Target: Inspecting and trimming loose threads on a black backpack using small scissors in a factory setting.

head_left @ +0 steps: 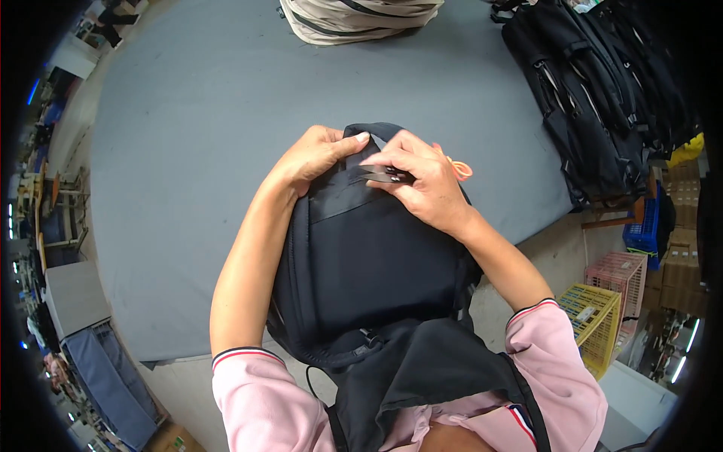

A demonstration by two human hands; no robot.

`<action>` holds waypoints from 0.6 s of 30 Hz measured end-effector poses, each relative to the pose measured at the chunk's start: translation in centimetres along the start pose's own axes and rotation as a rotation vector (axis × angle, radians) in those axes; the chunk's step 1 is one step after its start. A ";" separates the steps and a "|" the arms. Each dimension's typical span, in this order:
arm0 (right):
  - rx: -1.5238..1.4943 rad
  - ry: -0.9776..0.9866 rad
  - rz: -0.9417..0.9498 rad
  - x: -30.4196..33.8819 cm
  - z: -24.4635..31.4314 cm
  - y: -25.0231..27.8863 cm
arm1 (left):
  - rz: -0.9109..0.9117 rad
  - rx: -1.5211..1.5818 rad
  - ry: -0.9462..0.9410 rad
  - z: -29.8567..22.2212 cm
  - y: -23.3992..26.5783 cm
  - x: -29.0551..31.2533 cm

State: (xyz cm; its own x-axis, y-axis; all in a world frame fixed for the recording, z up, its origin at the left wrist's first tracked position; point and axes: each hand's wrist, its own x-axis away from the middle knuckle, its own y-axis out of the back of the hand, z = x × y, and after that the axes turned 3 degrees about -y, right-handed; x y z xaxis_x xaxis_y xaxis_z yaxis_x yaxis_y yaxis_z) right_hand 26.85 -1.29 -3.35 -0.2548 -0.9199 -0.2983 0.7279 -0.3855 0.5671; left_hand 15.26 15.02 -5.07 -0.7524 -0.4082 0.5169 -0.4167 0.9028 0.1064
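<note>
A black backpack (376,264) lies in front of me, partly on the grey table and partly against my apron. My left hand (316,154) is closed on its top left edge, the thumb pressing on the black fabric. In my right hand (429,181) is a small pair of scissors (388,175). Their dark blades point left, just over the upper part of the bag near my left hand. An orange loop (461,168) sticks out behind the right hand. My fingers hide most of the scissors' handle.
Grey cloth covers the table (181,188). At its far edge stands a beige bag (358,19). Several black backpacks (580,98) are piled at the far right. Right of the table stand a yellow crate (591,316), a pink crate (621,275) and a blue crate (644,226).
</note>
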 end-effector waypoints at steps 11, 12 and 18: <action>0.026 0.101 -0.139 1.1 1.8 -0.7 | 0.073 0.138 -0.065 -1.0 -1.9 2.5; -0.002 0.048 -0.180 1.6 1.8 -0.2 | 0.068 0.141 -0.054 -1.1 -1.9 2.6; -0.142 -0.075 -0.350 4.5 1.6 1.5 | 0.055 0.170 -0.051 -1.2 -2.7 2.9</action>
State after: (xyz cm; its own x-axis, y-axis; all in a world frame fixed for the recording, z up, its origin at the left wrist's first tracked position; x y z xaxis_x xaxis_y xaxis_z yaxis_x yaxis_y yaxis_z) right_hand 25.77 -6.08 -2.60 -0.5453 -0.7393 -0.3950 0.6684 -0.6679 0.3274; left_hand 14.78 11.52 -2.86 -0.7996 -0.3687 0.4740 -0.4507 0.8901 -0.0679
